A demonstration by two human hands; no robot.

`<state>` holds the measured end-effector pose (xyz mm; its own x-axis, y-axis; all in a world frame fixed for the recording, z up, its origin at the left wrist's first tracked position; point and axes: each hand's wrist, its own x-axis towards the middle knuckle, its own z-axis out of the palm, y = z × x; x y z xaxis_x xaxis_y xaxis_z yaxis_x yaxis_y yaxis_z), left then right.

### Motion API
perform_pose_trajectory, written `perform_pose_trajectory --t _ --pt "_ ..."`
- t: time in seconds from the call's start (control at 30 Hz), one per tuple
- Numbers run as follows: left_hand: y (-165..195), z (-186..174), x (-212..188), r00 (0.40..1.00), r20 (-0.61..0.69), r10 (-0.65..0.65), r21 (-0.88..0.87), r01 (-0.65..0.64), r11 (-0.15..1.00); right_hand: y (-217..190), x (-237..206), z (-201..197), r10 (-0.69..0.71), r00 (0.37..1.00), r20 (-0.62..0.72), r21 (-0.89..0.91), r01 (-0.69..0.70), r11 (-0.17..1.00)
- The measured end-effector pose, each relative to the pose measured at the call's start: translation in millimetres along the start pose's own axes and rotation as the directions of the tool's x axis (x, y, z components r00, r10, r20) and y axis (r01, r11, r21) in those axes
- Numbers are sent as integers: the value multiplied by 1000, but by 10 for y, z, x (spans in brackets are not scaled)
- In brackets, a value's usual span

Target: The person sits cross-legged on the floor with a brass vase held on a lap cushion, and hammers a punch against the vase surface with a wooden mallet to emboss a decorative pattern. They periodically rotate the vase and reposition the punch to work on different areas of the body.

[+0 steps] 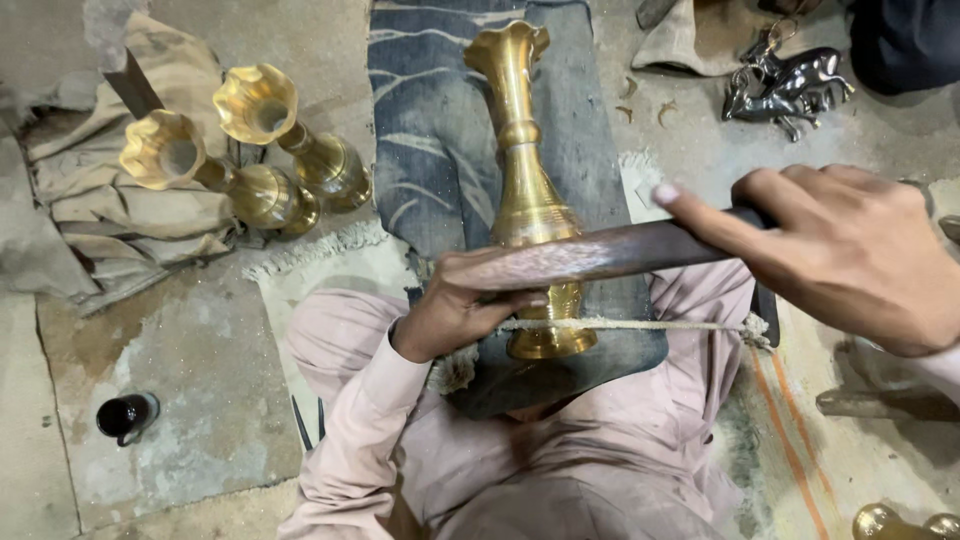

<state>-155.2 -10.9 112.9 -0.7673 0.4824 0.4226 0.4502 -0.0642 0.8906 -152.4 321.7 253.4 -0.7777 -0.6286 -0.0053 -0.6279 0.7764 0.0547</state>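
The brass vase (527,200), lying along the lap on a dark board (560,370), is best steadied while the flat file (600,255), gripped by the closed right hand (850,255) and pinched at its tip by the left hand (465,305), is drawn evenly across its body

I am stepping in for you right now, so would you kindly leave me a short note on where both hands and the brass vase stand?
Left hand: gripping the near end of the long dark file, just above the cord.
Right hand: on the file's far end, forefinger stretched along it.
Brass vase: lying on the dark pad over the lap, held down near its base by a cord; the file lies across its lower body.
Done: two other brass vases lie on cloth to the left.
Left: cannot tell how much of this vase is worked.
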Motion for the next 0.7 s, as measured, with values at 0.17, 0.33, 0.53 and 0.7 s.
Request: perform_pose_trajectory --t 0.17,0.33,0.53,0.7 --pt "24 -11 -20 1000 8 -27 35 27 999 -86 6 -13 97 990 -104 94 -87 992" --pt "-29 28 -59 985 -85 -147 -93 139 986 29 -137 -36 85 989 -122 -28 -89 996" --pt "27 153 -351 932 -306 -195 -53 187 981 27 -683 373 465 825 -320 358 -349 866" --pt "230 472 -572 974 -198 -110 226 155 962 -237 -1010 1027 661 730 -174 655 -415 631"
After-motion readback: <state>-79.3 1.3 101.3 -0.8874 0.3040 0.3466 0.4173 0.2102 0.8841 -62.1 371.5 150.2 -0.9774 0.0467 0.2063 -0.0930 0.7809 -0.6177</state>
